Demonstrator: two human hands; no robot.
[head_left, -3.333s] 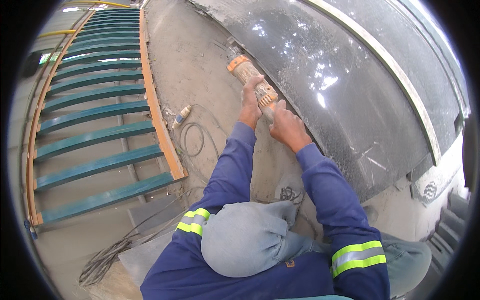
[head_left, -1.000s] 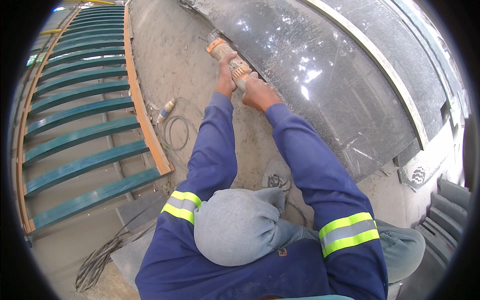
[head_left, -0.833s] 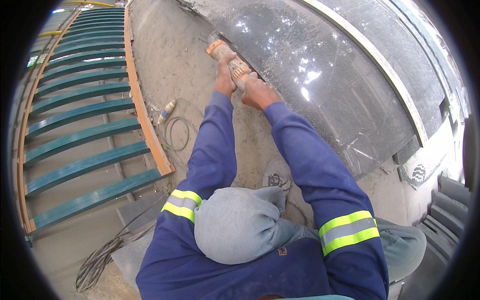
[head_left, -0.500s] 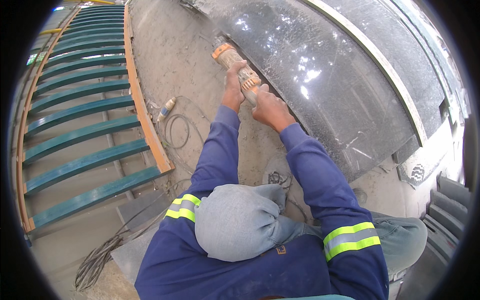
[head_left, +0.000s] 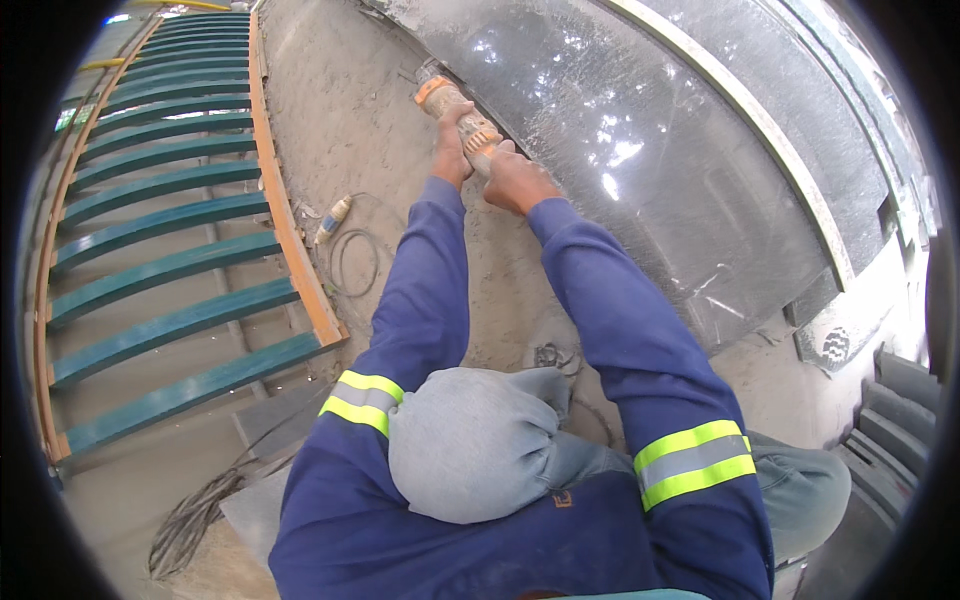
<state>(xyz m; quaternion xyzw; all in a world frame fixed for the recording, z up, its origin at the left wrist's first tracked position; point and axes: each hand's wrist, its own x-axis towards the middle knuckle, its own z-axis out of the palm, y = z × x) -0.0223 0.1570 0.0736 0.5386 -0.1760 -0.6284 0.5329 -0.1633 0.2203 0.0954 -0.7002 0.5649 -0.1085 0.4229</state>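
Note:
A dusty orange and grey angle grinder (head_left: 439, 94) is held out in front of me, its head at the edge of a large dark stone slab (head_left: 640, 200). The disc cannot be made out clearly. My left hand (head_left: 451, 146) is wrapped round the middle of the grinder's body. Behind it, my right hand (head_left: 521, 181) is closed on the rear end of the tool. Both arms reach well forward, past my bent knee (head_left: 465, 440).
On the left lies a rack with green slats and orange side rails (head_left: 290, 235). A blue and white plug connector (head_left: 334, 219) and a looped cable (head_left: 350, 265) rest on the dusty floor. More cable (head_left: 195, 525) lies lower left. Stacked slabs (head_left: 890, 430) stand at right.
Both hands and the grinder have shifted a little forward and to the left along the slab's edge. The grip on the tool looks the same.

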